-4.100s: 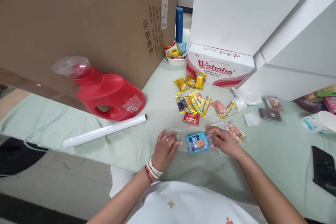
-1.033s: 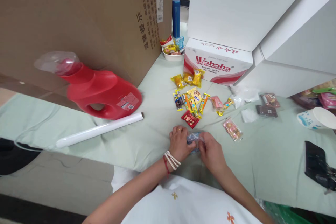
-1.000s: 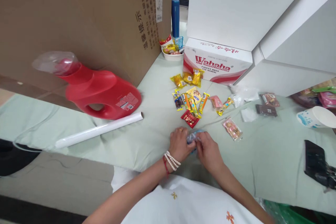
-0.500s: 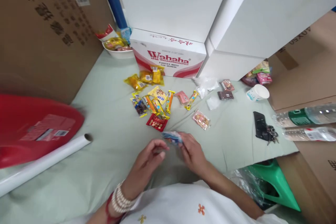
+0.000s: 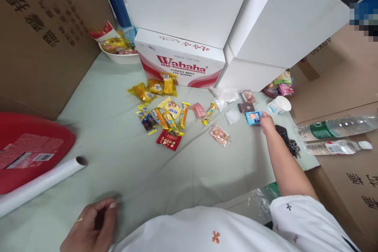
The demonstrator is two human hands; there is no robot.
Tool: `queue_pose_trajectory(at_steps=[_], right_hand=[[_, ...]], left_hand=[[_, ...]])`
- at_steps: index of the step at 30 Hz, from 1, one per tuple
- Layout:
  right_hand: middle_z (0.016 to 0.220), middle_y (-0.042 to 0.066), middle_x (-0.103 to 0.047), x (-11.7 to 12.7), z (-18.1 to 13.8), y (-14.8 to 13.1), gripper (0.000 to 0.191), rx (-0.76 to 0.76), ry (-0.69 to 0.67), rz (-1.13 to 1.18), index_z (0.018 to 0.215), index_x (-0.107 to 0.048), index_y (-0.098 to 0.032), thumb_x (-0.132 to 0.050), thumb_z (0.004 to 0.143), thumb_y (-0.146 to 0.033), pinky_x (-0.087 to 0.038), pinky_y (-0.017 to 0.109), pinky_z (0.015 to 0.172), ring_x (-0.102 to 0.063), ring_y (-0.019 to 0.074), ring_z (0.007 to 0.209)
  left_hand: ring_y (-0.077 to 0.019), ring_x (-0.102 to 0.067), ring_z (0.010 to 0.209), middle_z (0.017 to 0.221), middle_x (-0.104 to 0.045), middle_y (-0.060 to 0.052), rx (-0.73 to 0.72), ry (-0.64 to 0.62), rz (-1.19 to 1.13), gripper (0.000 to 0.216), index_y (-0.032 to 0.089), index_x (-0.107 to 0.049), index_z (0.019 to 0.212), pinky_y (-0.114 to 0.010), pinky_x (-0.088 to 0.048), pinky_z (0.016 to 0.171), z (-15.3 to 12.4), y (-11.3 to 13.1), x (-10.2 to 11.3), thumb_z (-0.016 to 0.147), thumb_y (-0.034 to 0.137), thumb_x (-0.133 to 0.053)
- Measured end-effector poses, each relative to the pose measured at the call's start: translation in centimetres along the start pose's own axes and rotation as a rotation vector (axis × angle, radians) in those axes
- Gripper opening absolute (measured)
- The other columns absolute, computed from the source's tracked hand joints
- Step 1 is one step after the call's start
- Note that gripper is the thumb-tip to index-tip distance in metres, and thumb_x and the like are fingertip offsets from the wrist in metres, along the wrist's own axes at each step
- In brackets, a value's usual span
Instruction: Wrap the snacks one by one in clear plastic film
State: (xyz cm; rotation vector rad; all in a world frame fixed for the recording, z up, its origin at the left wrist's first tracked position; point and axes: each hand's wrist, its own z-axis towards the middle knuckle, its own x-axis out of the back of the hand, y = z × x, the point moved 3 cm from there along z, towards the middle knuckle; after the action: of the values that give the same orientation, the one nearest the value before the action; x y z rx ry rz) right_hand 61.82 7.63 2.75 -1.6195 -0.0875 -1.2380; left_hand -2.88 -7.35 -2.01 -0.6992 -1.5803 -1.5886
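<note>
My right hand (image 5: 267,123) reaches out to the right side of the table and pinches a small blue snack packet (image 5: 253,118) by its right end. That packet is just in front of a dark brown packet (image 5: 246,108) and a reddish-brown one (image 5: 248,96). To its left are a white wrapper (image 5: 233,116) and a pink-and-clear packet (image 5: 220,135). At the lower left, my left hand (image 5: 91,224) is low over the cloth with fingers curled and thumb against the index finger. Nothing shows in it.
Snack bars (image 5: 173,123), a red packet (image 5: 169,140) and yellow-wrapped snacks (image 5: 141,92) lie mid-table before a Wahaba-style white-and-red carton (image 5: 180,61). A paper cup (image 5: 279,104), keys (image 5: 293,148) and plastic bottles (image 5: 339,147) are at right. A white roll (image 5: 41,185) and red container (image 5: 35,149) sit left.
My right hand has carried the blue packet from in front of me to the far right, beside the brown packets. My left hand has drawn away to the lower left, its fingers closing.
</note>
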Motion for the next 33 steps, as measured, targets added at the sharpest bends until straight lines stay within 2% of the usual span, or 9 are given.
queue_pose_trajectory(at_steps=[5,8,10,14,19,24,27,30,33], right_hand=[[0.144,0.022,-0.051,-0.4,-0.3,-2.3,0.044,0.179,0.034,-0.2,0.122,-0.07,-0.013,-0.057,0.081,-0.016,-0.033,0.051,0.111,-0.039,0.038,0.134],[0.138,0.013,-0.058,-2.2,-1.8,-4.0,0.045,0.446,-0.252,-0.211,0.119,-0.074,-0.02,-0.059,0.078,-0.012,-0.034,0.046,0.113,-0.045,0.0322,0.13],[0.125,0.009,-0.067,-3.7,-2.8,-4.7,0.037,0.504,-0.401,-0.135,0.108,-0.077,-0.023,-0.063,0.075,-0.012,-0.04,0.043,0.107,-0.054,0.0293,0.118],[0.098,0.009,-0.07,-5.0,-4.3,-4.9,0.015,0.385,-0.329,0.045,0.092,-0.075,-0.021,-0.065,0.083,-0.028,-0.048,0.038,0.086,-0.061,0.024,0.089],[0.072,-0.001,-0.058,-4.7,-10.1,-5.6,0.036,0.242,-0.288,0.327,0.092,-0.064,-0.022,-0.059,0.089,-0.058,-0.043,0.028,0.056,-0.048,0.0137,0.057],[0.063,-0.006,-0.048,-7.0,-19.0,-8.7,0.034,-0.033,-0.539,0.752,0.081,-0.061,-0.022,-0.079,0.077,-0.051,-0.033,0.024,0.052,-0.04,0.0095,0.052],[0.063,-0.005,-0.05,-8.5,-23.6,-11.1,0.032,-0.029,-0.708,0.751,0.081,-0.066,-0.021,-0.081,0.077,-0.048,-0.03,0.024,0.054,-0.04,0.0098,0.055],[0.064,-0.004,-0.05,-9.0,-26.4,-12.9,0.03,0.068,-0.859,0.69,0.083,-0.069,-0.02,-0.078,0.08,-0.049,-0.031,0.025,0.056,-0.041,0.0111,0.059],[0.065,-0.004,-0.051,-8.8,-26.8,-13.1,0.033,0.047,-0.916,0.702,0.082,-0.067,-0.02,-0.078,0.08,-0.051,-0.031,0.025,0.057,-0.041,0.0111,0.06]], left_hand=[[-0.0225,-0.07,0.072,0.082,-0.071,-0.005,-0.241,0.121,0.033,0.019,0.023,-0.062,0.089,-0.035,-0.057,0.066,0.1,0.8,-0.5,0.088,0.041,-0.056],[-0.0205,-0.067,0.067,0.079,-0.069,-0.004,-0.23,0.102,0.038,0.015,0.024,-0.062,0.087,-0.033,-0.054,0.061,0.1,0.8,-0.6,0.089,0.038,-0.056],[-0.0203,-0.067,0.066,0.078,-0.069,-0.003,-0.213,0.104,0.03,0.014,0.024,-0.062,0.085,-0.032,-0.054,0.061,0.1,0.7,-0.5,0.088,0.037,-0.056],[-0.0205,-0.069,0.072,0.08,-0.072,-0.003,-0.177,0.051,-0.047,0.018,0.023,-0.067,0.084,-0.032,-0.055,0.068,0.0,1.0,-0.2,0.085,0.04,-0.059],[-0.0164,-0.064,0.067,0.08,-0.068,-0.001,0.065,-0.021,-0.315,0.029,0.022,-0.067,0.085,-0.027,-0.052,0.062,0.4,3.8,0.2,0.083,0.051,-0.066],[-0.0143,-0.058,0.072,0.08,-0.062,-0.002,-0.013,-0.318,-0.657,0.027,0.02,-0.066,0.08,-0.024,-0.049,0.063,3.6,12.4,-1.6,0.087,0.046,-0.064],[-0.0153,-0.06,0.077,0.085,-0.065,-0.003,0.02,-0.467,-0.798,0.031,0.019,-0.067,0.09,-0.024,-0.048,0.065,5.6,16.8,-4.4,0.084,0.049,-0.068],[-0.015,-0.059,0.074,0.081,-0.066,-0.003,0.096,-0.516,-0.936,0.038,0.017,-0.066,0.087,-0.025,-0.047,0.065,6.4,18.9,-7.1,0.077,0.054,-0.073],[-0.0122,-0.053,0.064,0.066,-0.061,0.001,0.17,-0.528,-1.042,0.042,0.017,-0.064,0.073,-0.025,-0.044,0.064,6.2,18.6,-8.6,0.074,0.057,-0.075]])
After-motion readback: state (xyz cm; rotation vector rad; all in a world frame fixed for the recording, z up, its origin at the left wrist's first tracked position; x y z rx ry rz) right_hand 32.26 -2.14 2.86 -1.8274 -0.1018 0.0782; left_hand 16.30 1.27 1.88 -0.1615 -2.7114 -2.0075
